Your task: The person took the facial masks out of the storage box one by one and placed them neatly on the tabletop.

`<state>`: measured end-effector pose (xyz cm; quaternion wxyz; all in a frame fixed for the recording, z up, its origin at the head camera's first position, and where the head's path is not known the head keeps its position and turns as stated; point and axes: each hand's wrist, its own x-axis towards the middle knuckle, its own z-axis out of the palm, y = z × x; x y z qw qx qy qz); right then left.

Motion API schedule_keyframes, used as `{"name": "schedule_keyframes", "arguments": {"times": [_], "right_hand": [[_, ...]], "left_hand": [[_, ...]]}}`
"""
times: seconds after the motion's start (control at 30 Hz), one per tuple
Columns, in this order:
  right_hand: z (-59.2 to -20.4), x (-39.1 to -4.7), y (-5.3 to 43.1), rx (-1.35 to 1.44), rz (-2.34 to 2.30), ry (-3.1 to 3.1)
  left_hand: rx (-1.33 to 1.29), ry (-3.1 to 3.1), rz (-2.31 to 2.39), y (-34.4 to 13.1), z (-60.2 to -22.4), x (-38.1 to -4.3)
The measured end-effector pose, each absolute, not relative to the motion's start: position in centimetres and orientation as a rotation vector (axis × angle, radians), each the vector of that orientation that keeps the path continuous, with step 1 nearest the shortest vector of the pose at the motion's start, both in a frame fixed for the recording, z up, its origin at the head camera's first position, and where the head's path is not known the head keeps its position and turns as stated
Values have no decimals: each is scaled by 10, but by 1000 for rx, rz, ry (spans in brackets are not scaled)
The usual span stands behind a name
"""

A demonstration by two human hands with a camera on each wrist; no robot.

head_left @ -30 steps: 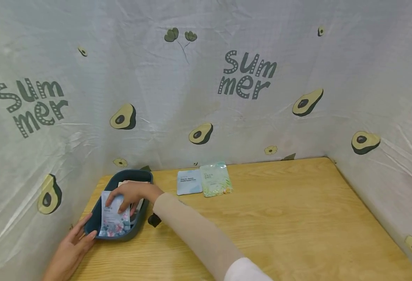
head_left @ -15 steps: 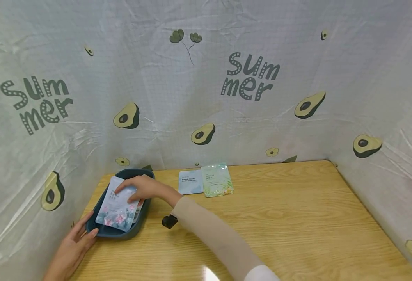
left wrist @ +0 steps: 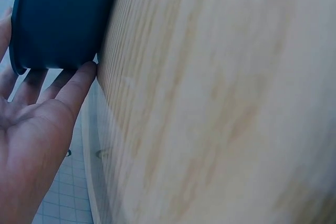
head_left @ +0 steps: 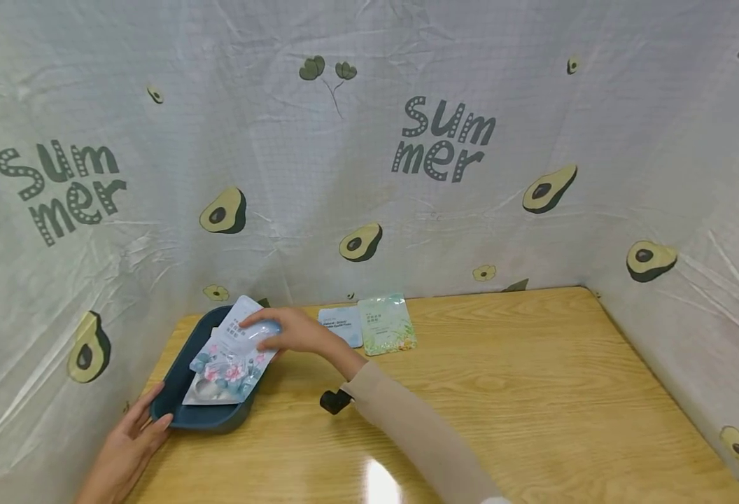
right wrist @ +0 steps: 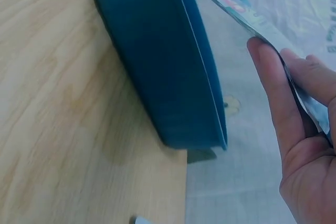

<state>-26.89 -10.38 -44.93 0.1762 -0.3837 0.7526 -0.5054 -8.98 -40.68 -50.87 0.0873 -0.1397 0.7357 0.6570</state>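
My right hand pinches a pale blue sheet mask packet with pink flowers. It holds the packet tilted over the right rim of a dark blue oval bin. In the right wrist view, the thumb and fingers lie on opposite faces of the packet. Another whitish packet shows beneath it inside the bin; anything deeper is hidden. My left hand touches the bin's near left corner. In the left wrist view, its fairly straight fingers rest against the bin's outer wall.
Two flat packets lie side by side at the back of the wooden table: a small light blue one and a larger green one. A printed cloth hangs behind and along both sides.
My right hand has lifted the floral packet from inside the bin and moved right with it, uncovering the packet beneath. The left hand stays at the bin's corner.
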Motion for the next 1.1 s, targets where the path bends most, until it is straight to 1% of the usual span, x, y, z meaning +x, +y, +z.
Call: {"name": "schedule_keyframes", "arguments": {"times": [0.23,0.43,0.6,1.1], "right_hand": [[-457,-267,-76,-1079,-1553,2135],[-464,-269,-56,-1130,-1531,2300],[-468,-266,-41,-1053,-1596,2267],[-468,-268,8,-932,-1670,2230]], "left_hand": [[-450,2195,1917,-410,-509,-92],[-356,2171,2026,-408,-510,-93],[-325,2171,2039,-408,-513,-91],[-407,2179,1976,-406,-509,-91]]}}
